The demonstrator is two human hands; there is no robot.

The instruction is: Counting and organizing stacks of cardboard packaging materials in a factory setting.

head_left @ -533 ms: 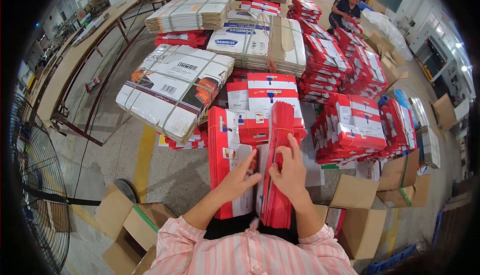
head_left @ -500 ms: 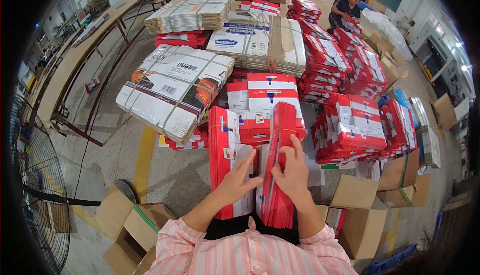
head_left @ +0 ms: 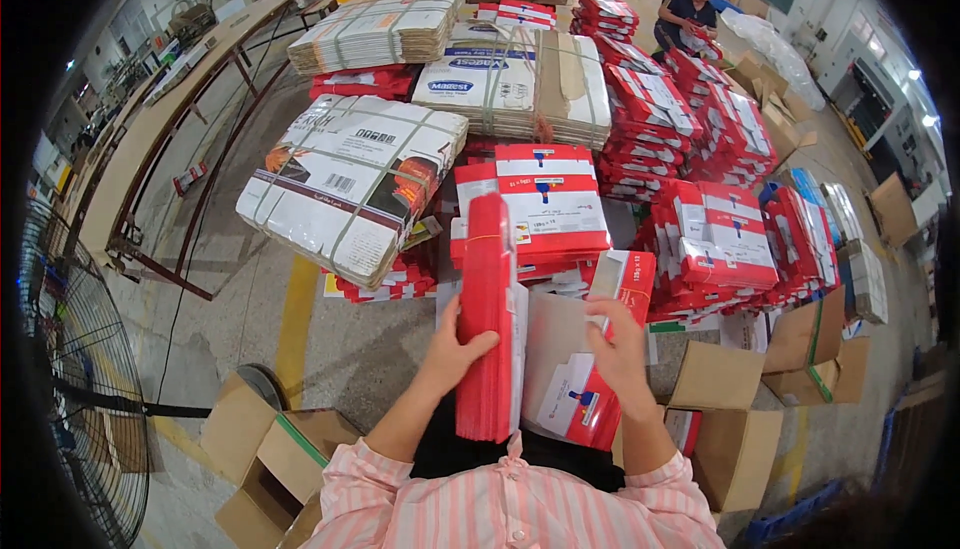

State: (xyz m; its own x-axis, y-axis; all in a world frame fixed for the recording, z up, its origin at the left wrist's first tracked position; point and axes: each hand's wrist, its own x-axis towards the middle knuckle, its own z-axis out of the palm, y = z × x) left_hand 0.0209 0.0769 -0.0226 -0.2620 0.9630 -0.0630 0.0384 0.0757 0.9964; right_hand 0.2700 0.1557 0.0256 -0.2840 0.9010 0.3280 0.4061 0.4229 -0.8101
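My left hand is closed round the near part of a thick bundle of flat red-and-white cartons, its thumb lying across the red edges. The bundle stands on edge, upright in front of me. Just to its right, a second bundle of flat cartons lies tilted over, showing white and red panels and a thin band near its far end. Over that bundle's middle is my right hand, its fingers loosely bent and the thumb apart from the forefinger. Whether its fingertips touch the cartons cannot be made out.
Ahead stands a stack of red-and-white cartons, with strapped white bales beyond to the left. More carton stacks rise at right. Open cardboard boxes flank me. A fan stands left; a person works far right.
The right bundle has tipped over to the right from standing on edge. My left hand has closed round the left bundle, now more upright and nearer the middle. My right hand has shifted right.
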